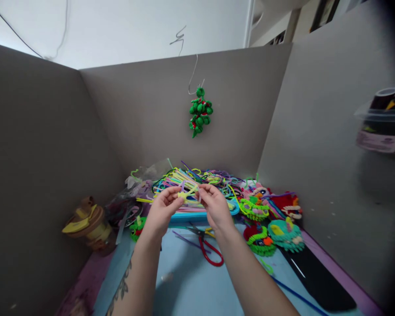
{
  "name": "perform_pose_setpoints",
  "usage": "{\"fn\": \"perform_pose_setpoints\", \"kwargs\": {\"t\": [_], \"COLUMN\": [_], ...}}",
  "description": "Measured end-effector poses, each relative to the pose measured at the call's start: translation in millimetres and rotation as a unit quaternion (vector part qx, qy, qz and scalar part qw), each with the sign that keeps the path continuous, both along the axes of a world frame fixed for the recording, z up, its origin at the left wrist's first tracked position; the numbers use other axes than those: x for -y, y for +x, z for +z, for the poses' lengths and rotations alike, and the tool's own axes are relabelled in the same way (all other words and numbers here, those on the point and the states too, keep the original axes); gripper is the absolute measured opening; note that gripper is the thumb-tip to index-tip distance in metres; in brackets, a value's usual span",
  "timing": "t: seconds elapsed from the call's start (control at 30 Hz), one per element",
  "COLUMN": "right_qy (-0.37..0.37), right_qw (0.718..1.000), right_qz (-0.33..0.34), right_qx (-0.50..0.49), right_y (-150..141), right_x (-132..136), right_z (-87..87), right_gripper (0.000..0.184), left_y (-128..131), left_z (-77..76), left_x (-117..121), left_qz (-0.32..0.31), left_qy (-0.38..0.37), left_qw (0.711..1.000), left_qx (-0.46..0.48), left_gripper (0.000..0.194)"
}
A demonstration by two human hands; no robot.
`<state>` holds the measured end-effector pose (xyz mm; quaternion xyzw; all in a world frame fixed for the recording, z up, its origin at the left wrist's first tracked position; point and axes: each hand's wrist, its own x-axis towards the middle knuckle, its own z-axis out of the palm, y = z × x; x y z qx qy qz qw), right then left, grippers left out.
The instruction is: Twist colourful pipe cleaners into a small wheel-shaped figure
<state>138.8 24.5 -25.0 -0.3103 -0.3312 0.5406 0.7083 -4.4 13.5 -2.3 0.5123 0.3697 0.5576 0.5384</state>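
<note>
Both pinching: left hand (163, 206), right hand (214, 205) | fuzzy, bent yellow-lilac pipe cleaners (186, 194) between | smooth-rimmed blue tray (191, 217)

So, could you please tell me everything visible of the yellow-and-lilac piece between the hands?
The yellow-and-lilac piece is small and looks fuzzy, like craft stems. Pale yellow strands run across its middle; a lilac bend rises at the left, a paler one shows at the right. Fingers of the left hand pinch its left side, those of the right hand its right, in front of the colourful pile. How the strands join is too small to tell.
</note>
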Motion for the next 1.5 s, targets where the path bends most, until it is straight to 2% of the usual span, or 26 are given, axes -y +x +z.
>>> {"fn": "perform_pose_setpoints", "kwargs": {"t": [0.13, 0.4, 0.77, 0.97, 1.1, 1.5], "right_qy": [-0.004, -0.008, 0.007, -0.017, -0.028, -0.044], "right_qw": [1.000, 1.000, 0.999, 0.997, 0.996, 0.994], "right_qz": [-0.007, 0.019, 0.029, 0.072, 0.078, 0.092], "right_qx": [0.010, 0.015, 0.015, -0.007, -0.033, -0.029], "right_y": [1.7, -6.2, -6.0, -3.0, -1.5, -0.2], "right_x": [-1.4, 0.9, 3.6, 5.0, 3.5, 3.4], "right_z": [-1.2, -3.1, 0.2, 1.7, 1.8, 0.6], "right_gripper": [0.025, 0.020, 0.022, 0.026, 0.030, 0.028], "left_y": [4.1, 7.2, 2.7, 0.5, 0.1, 3.3], "left_z": [0.3, -2.1, 0.8, 0.7, 1.5, 6.0], "left_x": [0.3, 2.8, 2.0, 2.0, 3.5, 8.6], "left_qz": [0.011, 0.089, 0.050, -0.004, -0.020, -0.031], "left_qy": [0.018, 0.084, 0.033, 0.008, 0.006, 0.009], "left_qw": [1.000, 0.985, 0.995, 0.998, 0.998, 0.996], "left_qx": [-0.020, -0.126, -0.076, -0.062, -0.065, -0.079], "left_gripper": [0.039, 0.038, 0.037, 0.038, 0.038, 0.038]}}
